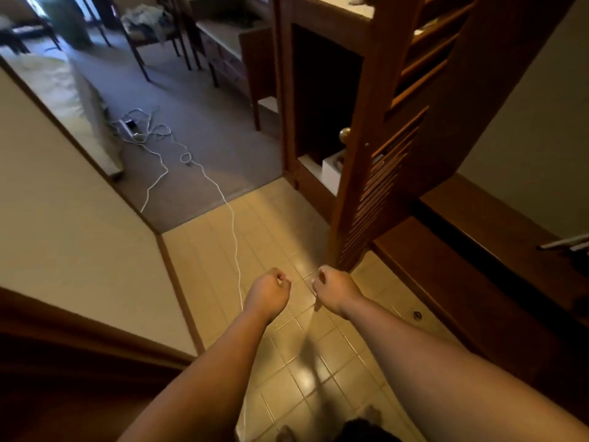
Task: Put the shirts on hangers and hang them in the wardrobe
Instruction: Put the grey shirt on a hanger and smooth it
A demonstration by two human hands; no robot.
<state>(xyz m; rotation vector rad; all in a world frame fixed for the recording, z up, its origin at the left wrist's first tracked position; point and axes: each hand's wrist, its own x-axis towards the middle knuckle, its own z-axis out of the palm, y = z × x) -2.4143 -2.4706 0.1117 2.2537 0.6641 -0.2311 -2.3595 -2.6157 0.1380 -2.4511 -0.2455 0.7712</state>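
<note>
Both of my arms reach forward over the tiled floor (287, 237). My left hand (269, 291) and my right hand (333, 290) are side by side, a little apart, with fingers curled in and nothing in them. The wooden wardrobe (287, 90) stands ahead on the right, its inside dark. Its louvred door (382, 173) is swung open toward me, and its lower corner is just beyond my right hand. A pale heap of cloth (145, 19) lies on a chair in the far room. I see no hanger.
A white cable (234, 231) runs from a tangle on the carpet (197, 129) across the tiles past my left hand. A wall (73, 202) bounds the left side. A low wooden ledge (478, 250) runs along the right. A desk (229, 36) stands beyond the wardrobe.
</note>
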